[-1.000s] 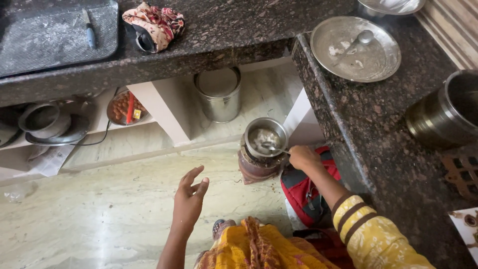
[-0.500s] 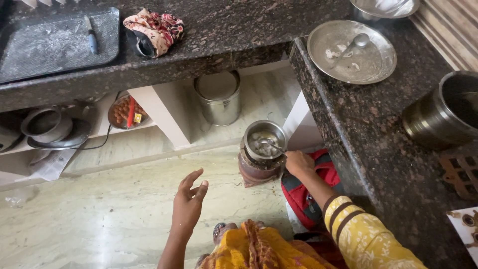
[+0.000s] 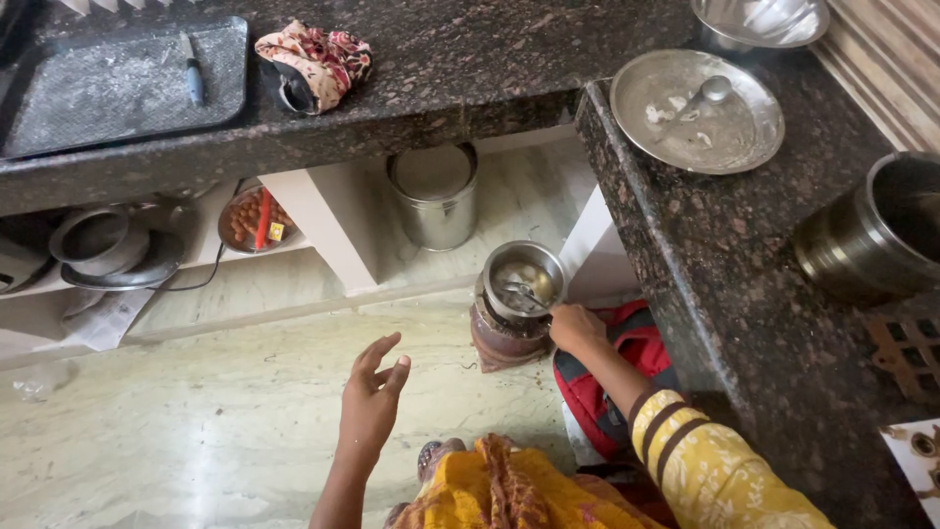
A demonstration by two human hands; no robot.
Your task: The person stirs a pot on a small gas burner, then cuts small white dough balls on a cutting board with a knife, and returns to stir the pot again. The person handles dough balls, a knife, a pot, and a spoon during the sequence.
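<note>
A small steel pot (image 3: 524, 279) stands on a brown container (image 3: 499, 343) on the floor under the counter corner. My right hand (image 3: 576, 326) is at the pot's near rim, closed on a spoon (image 3: 527, 294) whose bowl reaches into the pot. My left hand (image 3: 372, 402) hovers open above the pale floor, fingers spread, touching nothing. A red bag (image 3: 612, 377) lies just behind my right wrist.
A dark granite counter (image 3: 744, 245) runs along the right and top. On it sit a steel plate with a lid (image 3: 697, 110), a large steel vessel (image 3: 871, 230), a patterned cloth (image 3: 313, 61) and a grey tray (image 3: 117, 83). A lidded steel canister (image 3: 434, 196) and pans (image 3: 103, 245) stand below.
My right hand has stayed at the pot with the spoon, shifting slightly. My left hand has risen a little and stays open.
</note>
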